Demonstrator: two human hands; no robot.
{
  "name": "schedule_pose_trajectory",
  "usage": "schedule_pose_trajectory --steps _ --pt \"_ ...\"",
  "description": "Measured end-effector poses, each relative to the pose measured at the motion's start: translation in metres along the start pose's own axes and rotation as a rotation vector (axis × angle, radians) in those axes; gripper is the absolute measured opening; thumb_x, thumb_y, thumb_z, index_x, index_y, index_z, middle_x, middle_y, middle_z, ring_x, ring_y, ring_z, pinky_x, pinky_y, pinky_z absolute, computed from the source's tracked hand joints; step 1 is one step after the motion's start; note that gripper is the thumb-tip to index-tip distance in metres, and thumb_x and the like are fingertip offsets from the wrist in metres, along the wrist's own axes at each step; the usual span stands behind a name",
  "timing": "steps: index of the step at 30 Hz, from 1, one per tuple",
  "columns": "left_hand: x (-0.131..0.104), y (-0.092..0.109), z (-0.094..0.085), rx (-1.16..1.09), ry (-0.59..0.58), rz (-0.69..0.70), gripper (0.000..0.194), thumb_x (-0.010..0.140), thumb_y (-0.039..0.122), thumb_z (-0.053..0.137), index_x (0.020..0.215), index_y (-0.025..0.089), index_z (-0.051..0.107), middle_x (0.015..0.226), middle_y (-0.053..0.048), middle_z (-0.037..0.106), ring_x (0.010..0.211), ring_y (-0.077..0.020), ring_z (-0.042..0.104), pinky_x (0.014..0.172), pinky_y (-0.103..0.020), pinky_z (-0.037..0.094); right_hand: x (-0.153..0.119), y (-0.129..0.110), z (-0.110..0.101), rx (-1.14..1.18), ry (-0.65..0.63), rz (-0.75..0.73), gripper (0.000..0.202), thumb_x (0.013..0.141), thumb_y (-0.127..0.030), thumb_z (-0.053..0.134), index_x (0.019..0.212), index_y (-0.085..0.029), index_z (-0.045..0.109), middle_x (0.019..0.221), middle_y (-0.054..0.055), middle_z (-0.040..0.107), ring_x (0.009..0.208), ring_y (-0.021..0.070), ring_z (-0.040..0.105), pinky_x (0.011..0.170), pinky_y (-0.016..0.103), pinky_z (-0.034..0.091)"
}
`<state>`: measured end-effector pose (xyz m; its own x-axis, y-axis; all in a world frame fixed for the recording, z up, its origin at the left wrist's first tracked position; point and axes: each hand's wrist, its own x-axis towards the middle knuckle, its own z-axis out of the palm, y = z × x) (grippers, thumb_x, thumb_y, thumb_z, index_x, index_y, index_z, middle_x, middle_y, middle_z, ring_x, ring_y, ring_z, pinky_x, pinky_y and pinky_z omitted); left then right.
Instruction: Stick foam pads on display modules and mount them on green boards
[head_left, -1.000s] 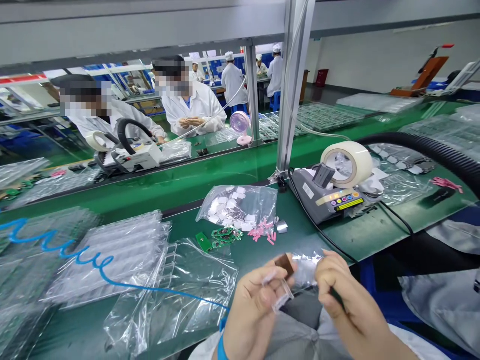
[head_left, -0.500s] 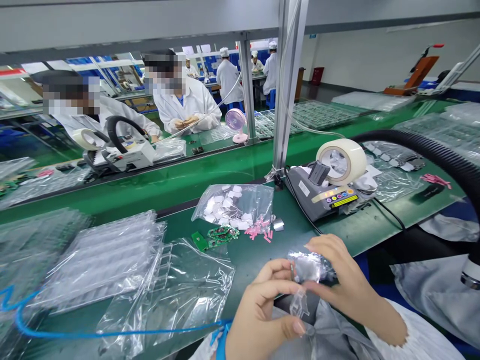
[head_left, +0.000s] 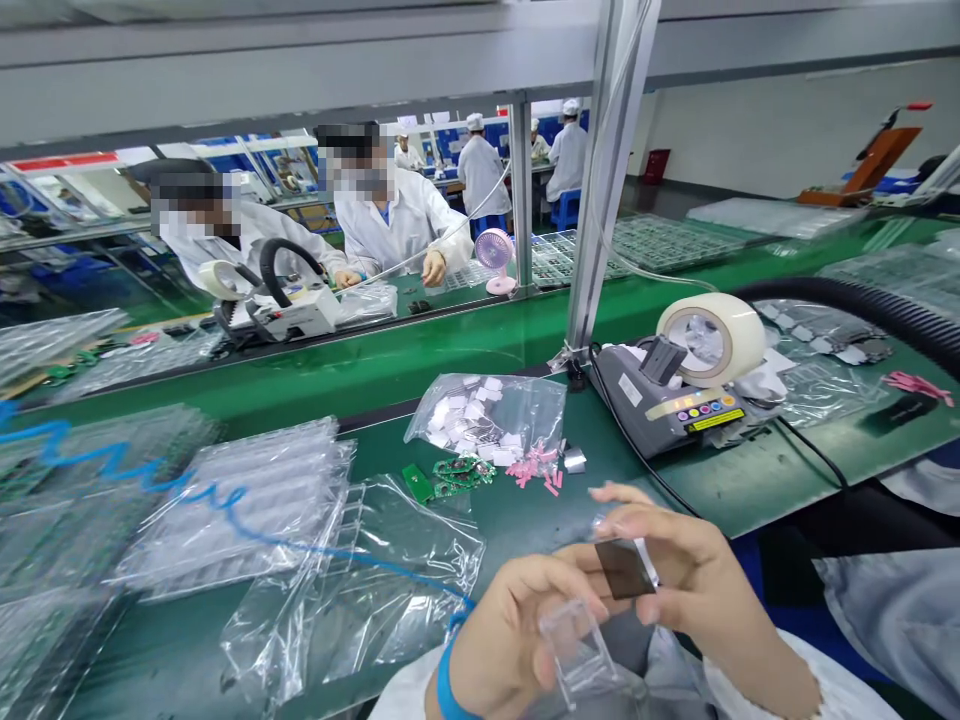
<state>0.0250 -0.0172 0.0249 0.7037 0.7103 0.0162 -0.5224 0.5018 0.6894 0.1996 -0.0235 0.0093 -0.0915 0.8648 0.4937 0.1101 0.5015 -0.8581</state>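
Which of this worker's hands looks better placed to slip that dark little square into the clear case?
Probably the right. The right hand already pinches the dark square between its fingertips, just above the clear case, which the left hand holds from below. The left looks better kept steadying the case.

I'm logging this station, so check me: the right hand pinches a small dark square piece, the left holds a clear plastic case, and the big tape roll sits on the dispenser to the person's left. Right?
Not quite. The tape roll sits on the dispenser to the person's right, not left, as the head view shows. The rest holds: the right hand pinches the dark piece, and the left hand holds the clear case.
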Motion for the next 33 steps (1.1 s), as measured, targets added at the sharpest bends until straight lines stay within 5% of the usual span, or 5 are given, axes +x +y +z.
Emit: schedule_pose_trajectory --steps 9,14,19,23,33 --pt "-0.001 -0.007 0.010 -0.174 -0.023 0.058 0.035 0.055 0.050 0.074 0.077 0.023 0.073 0.108 -0.010 0.063 0.109 -0.0299 0.054 0.094 -0.048 0.038 -0.004 0.002 0.028 0.415 -0.058 0.099 0.041 0.066 -0.050 0.069 0.105 -0.043 0.060 0.093 -0.003 0.073 0.108 0.0180 0.057 0.090 0.038 0.049" --pt "-0.005 -0.002 0.003 0.038 -0.016 0.129 0.034 0.052 0.049 0.076 0.075 0.024 0.074 0.100 -0.007 0.057 0.093 -0.0222 0.057 0.092 -0.041 0.040 0.000 -0.009 0.016 0.197 -0.044 0.046 0.046 0.075 -0.057 0.057 0.116 -0.035 0.054 0.113 0.005 0.065 0.119 0.0243 0.047 0.097 0.048 0.040" --pt "-0.005 0.004 0.001 0.351 -0.111 0.219 0.035 0.057 0.049 0.074 0.081 0.025 0.075 0.093 -0.007 0.048 0.094 -0.0240 0.051 0.089 -0.037 0.037 0.004 -0.033 0.002 -0.267 0.093 -0.109 0.006 0.080 -0.025 0.063 0.081 -0.024 0.057 0.074 0.000 0.055 0.083 0.0186 0.053 0.095 0.047 0.034" --pt "-0.007 0.002 0.002 0.445 -0.108 0.209 0.033 0.061 0.046 0.072 0.089 0.029 0.074 0.095 -0.006 0.043 0.090 -0.0220 0.048 0.085 -0.035 0.036 0.004 -0.043 0.002 -0.503 0.045 -0.148 0.011 0.081 -0.015 0.057 0.074 -0.023 0.053 0.067 -0.002 0.050 0.076 0.0186 0.048 0.094 0.052 0.026" --pt "-0.007 0.003 0.004 0.567 -0.110 0.146 0.033 0.065 0.051 0.067 0.093 0.034 0.072 0.100 -0.005 0.041 0.093 -0.0229 0.045 0.084 -0.035 0.034 -0.001 -0.038 0.001 -0.538 0.021 -0.115 0.011 0.086 -0.016 0.050 0.077 -0.022 0.049 0.070 -0.001 0.050 0.079 0.0187 0.046 0.096 0.049 0.022"
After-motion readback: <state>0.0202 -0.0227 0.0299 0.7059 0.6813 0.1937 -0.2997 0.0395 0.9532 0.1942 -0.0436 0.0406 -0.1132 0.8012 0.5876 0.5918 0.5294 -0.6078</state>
